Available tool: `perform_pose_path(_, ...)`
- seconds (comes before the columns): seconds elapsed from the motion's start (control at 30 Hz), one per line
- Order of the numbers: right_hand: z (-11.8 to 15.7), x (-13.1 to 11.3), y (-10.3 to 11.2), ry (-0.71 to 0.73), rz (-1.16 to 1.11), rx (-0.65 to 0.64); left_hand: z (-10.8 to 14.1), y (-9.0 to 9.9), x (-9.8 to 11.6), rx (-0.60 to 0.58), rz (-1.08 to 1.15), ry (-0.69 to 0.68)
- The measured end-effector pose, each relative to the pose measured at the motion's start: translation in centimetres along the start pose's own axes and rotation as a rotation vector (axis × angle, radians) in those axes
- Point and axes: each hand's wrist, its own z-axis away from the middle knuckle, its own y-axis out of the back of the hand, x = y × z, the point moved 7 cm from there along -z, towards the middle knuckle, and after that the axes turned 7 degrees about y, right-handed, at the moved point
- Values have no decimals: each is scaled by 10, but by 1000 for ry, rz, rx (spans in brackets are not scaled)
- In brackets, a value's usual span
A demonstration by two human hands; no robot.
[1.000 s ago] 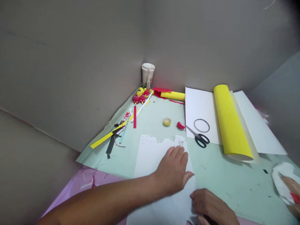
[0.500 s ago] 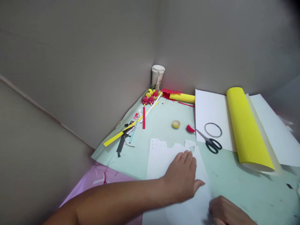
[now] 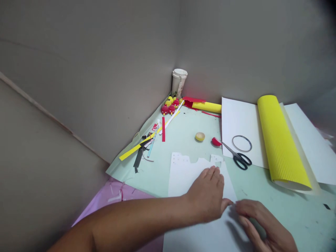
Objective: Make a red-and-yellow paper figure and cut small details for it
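Note:
A white sheet of paper (image 3: 183, 185) lies on the light green table cover, its far edge cut unevenly and punched with small holes and a square opening. My left hand (image 3: 207, 196) lies flat on this sheet, fingers stretched out towards the cut edge and thumb pointing right. At the sheet's right side, close to my left thumb, is my right hand (image 3: 262, 220). Its fingers are bent, with a gap between thumb and index finger and nothing visible in it. Beyond the sheet lie scissors (image 3: 237, 157) with black handles, a red half-round piece (image 3: 216, 141) and a yellow half-round cup (image 3: 200, 137).
At right, a yellow corrugated roll (image 3: 283, 143) rests on white sheets (image 3: 240, 122) beside a grey ring (image 3: 242, 143). Red and yellow balls (image 3: 168, 105) sit by a lidded cup (image 3: 179, 82) in the corner. Paper strips (image 3: 133, 152) and a blue stick (image 3: 152, 145) lie left.
My right hand has moved up along the sheet towards my left thumb, and its fingers have opened from a fist. My left hand stays on the paper. The view has shifted slightly.

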Motion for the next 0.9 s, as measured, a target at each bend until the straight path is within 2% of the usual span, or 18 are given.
perform_pose_path(0.23, 9, 14, -21, -6, 113, 31, 2, 2, 0, 23, -19, -11)
perform_pose_path(0.57, 1, 7, -18, -1, 117, 63, 2, 2, 0, 26, -10, -8)
perform_pose_path(0.77, 6, 10, -19, -16, 113, 62, 2, 2, 0, 14, 4, -6)
perform_pose_path(0.9, 13, 17, -16, -98, 164, 105, 1, 9, 0, 24, 49, 8)
